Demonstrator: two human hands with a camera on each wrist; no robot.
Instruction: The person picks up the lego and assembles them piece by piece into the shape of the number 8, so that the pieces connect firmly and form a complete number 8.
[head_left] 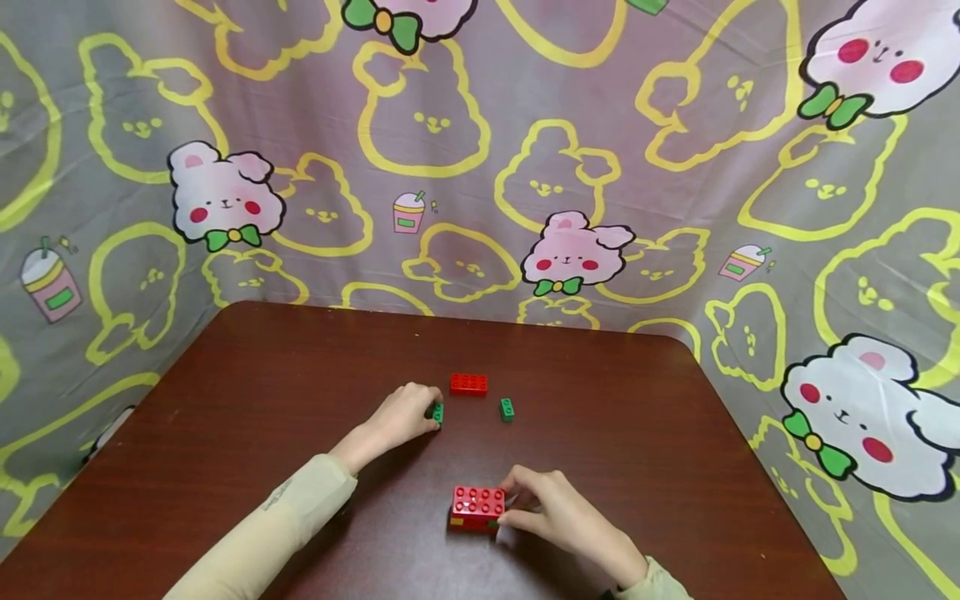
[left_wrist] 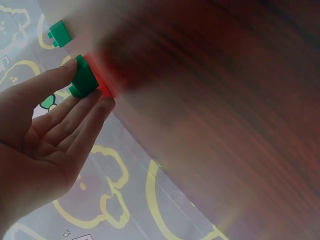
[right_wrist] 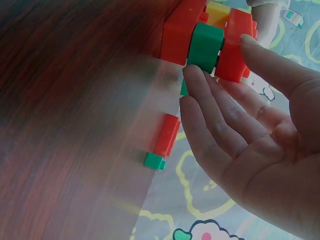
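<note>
A curtained-off spot, room type unclear: cartoon-printed curtain (head_left: 465, 204) from nine o'clock through twelve to three, brown table (head_left: 622, 425) at six.

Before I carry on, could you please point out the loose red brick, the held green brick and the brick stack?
Loose red brick (head_left: 468, 382): head view, on its studded top.
Held green brick (left_wrist: 86, 78): left wrist view, on its stud-free surface.
Brick stack (head_left: 479, 498): head view, on its red studded top.

Pale cream left sleeve (head_left: 258, 533), small dark marking (head_left: 277, 494) above its cuff (head_left: 335, 477), matching pale right sleeve (head_left: 655, 584)
</note>
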